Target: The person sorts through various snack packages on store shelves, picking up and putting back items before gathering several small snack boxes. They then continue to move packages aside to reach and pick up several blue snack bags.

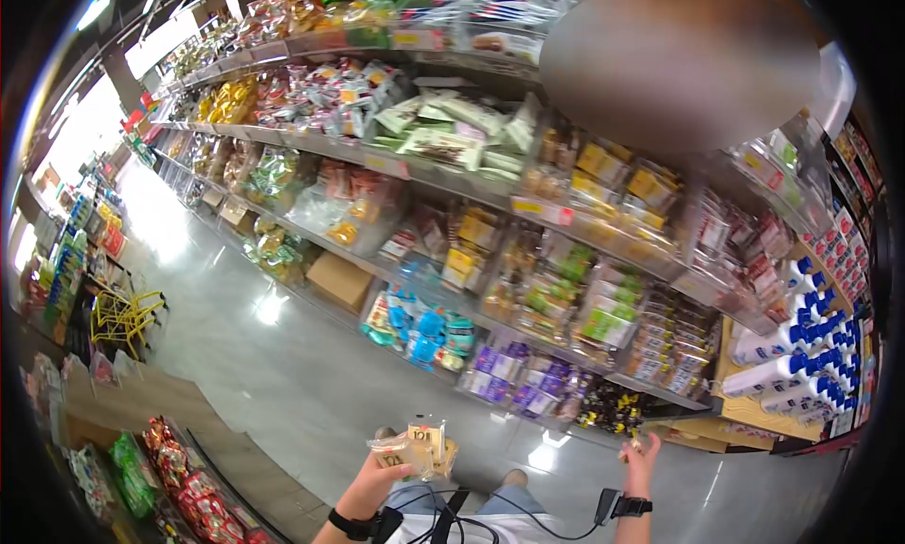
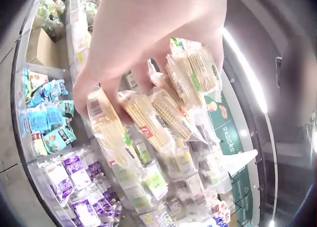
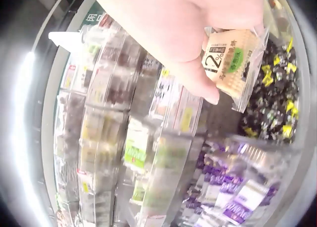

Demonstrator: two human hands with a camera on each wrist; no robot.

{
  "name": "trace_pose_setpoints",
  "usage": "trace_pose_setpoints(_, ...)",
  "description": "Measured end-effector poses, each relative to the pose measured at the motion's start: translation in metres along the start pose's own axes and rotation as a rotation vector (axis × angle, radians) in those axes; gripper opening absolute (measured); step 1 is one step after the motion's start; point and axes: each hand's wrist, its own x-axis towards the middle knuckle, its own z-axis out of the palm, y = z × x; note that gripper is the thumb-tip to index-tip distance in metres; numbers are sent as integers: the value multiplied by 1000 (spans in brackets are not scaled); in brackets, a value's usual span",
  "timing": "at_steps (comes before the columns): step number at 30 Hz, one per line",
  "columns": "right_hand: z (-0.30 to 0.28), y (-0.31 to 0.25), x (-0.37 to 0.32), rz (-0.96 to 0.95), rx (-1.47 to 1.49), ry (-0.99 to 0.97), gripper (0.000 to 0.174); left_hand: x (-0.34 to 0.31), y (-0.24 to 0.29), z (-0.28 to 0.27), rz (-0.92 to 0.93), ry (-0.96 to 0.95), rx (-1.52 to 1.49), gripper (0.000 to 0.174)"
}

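Observation:
In the head view my left hand (image 1: 373, 480) holds several small clear-wrapped biscuit packets (image 1: 424, 445) in front of my body. The left wrist view shows these biscuit packets (image 2: 148, 120) fanned out beneath the fingers, with ridged pale biscuits inside. My right hand (image 1: 641, 467) is lower right in the head view, near the bottom shelf. Between its thumb and fingers it pinches one wrapped biscuit packet (image 3: 229, 61), printed with "12%" and a green spot. Black-and-yellow wrapped sweets (image 3: 272, 88) fill a bin just beyond that packet.
Tiered shelves with clear bins of packaged snacks rise ahead. Purple packets (image 1: 500, 370) and blue packets (image 1: 415, 325) lie in the lower bins. White bottles with blue caps (image 1: 768, 374) stand at the right. Behind me at lower left is a display of red packets (image 1: 203, 492). A yellow rack (image 1: 123, 318) stands along the aisle.

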Motion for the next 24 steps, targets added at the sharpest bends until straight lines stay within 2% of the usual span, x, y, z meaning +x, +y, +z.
trace_pose_setpoints(1, 31, -11, -13, -2, -6, -41, 50, 4, 9, -18, 29, 38, -23, 52)
trace_pose_setpoints(3, 100, -37, -41, -2, -20, -122, 51, 11, 30, -58, -34, 83, -22, 47)
trace_pose_setpoints(5, 177, -43, -78, 78, 121, -218, 49, 18, 67, -93, -37, 103, -15, 40)
trace_pose_setpoints(8, 282, -50, -134, 219, 225, -426, 42, 19, 119, -150, -91, 79, 37, 41)
trace_pose_setpoints(10, 340, -66, -165, 286, 173, -519, 39, 21, 150, -181, -77, 77, 77, 43)
trace_pose_setpoints(15, 416, -120, -208, 325, 149, -680, 46, 37, 210, -207, -2, 33, -81, 50)
trace_pose_setpoints(18, 435, -145, -215, 220, 155, -750, 53, 59, 214, -217, 36, 68, -207, 55)
trace_pose_setpoints(19, 440, -154, -217, 170, 186, -771, 50, 68, 218, -216, 31, 33, -201, 58)
trace_pose_setpoints(22, 453, -155, -191, -363, -309, -782, 42, 89, 230, -210, 29, 14, -202, 58)
trace_pose_setpoints(23, 459, -164, -187, -406, -347, -746, 31, 95, 235, -206, 38, -5, -204, 58)
trace_pose_setpoints(24, 463, -165, -178, -378, -347, -768, 31, 100, 238, -198, 57, -21, -210, 57)
